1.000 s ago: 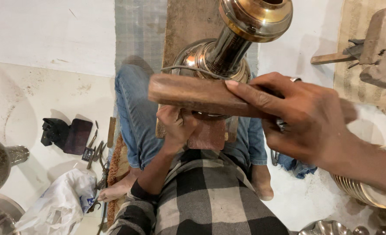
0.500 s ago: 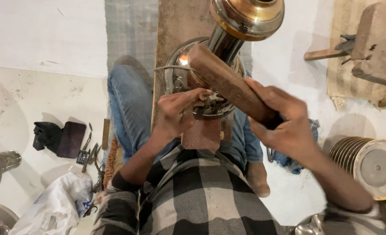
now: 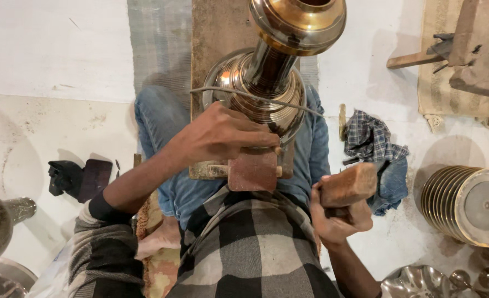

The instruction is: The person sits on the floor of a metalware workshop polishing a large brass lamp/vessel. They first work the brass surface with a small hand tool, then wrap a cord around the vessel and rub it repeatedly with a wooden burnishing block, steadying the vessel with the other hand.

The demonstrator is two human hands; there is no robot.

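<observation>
Brass vessel (image 3: 266, 72): polished gold-yellow on the upper bulb, silvery-brown neck, bright reflective bands on the rounded body. Thin grey wire (image 3: 239, 94) crosses the body.

Wooden mallet (image 3: 348, 187): reddish-brown, dusty pale face. Small block (image 3: 253, 170) under the vessel: dull brick red.

Shirt (image 3: 250, 254): large check, black, grey and off-white. Jeans (image 3: 161, 118): faded mid blue.

Crumpled cloth (image 3: 374, 138) on the floor: small blue-and-white plaid. Stack of metal plates (image 3: 468, 204): brass-yellow rims, flat grey centre.

Floor (image 3: 46, 138): off-white, smudged grey. Mat (image 3: 159, 38): grey, fine ribbed weave. Plank (image 3: 217, 27): worn brown. Object at left (image 3: 79, 177): black and dark maroon.
</observation>
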